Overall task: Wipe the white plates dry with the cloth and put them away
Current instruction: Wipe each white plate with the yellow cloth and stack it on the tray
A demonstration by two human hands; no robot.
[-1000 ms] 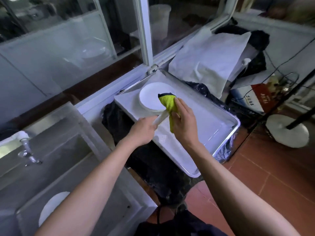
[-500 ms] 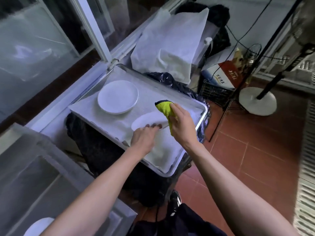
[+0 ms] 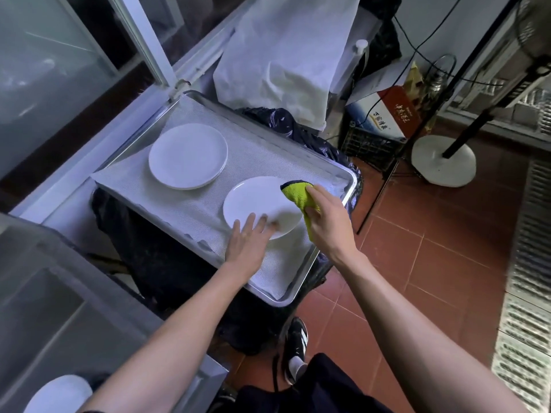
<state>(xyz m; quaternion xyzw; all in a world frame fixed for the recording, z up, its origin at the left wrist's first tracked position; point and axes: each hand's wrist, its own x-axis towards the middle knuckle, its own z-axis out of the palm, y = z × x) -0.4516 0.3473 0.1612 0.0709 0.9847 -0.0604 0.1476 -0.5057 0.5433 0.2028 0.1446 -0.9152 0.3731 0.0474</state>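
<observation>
White plate (image 3: 262, 205) lying flat at about four o'clock on the lined metal tray (image 3: 301, 289), close to the right rim. Touched at its near edge by the left hand (image 3: 246, 244), fingers straight and spread over the rim, pressing rather than gripping. Yellow cloth (image 3: 298, 195) bunched at the plate's three o'clock edge, pinched in the right hand (image 3: 326, 220), fingers curled round it. A second stack of white plates (image 3: 187, 156) resting at ten o'clock on the tray, well apart from the first. Another white plate (image 3: 58, 393) visible low at seven o'clock, partly hidden by the forearm.

Likely risks from here: plate skating across the liner under a sideways wipe, since held only by flat fingertips; plate nudged against the right rim, or over it, toward the tiled floor (image 3: 417, 278) at four o'clock. Possibly damp fingers slipping on lifting. Tray overhanging its dark support (image 3: 155, 257) at the near corner, so hard downward pressure there possibly tipping it.
</observation>
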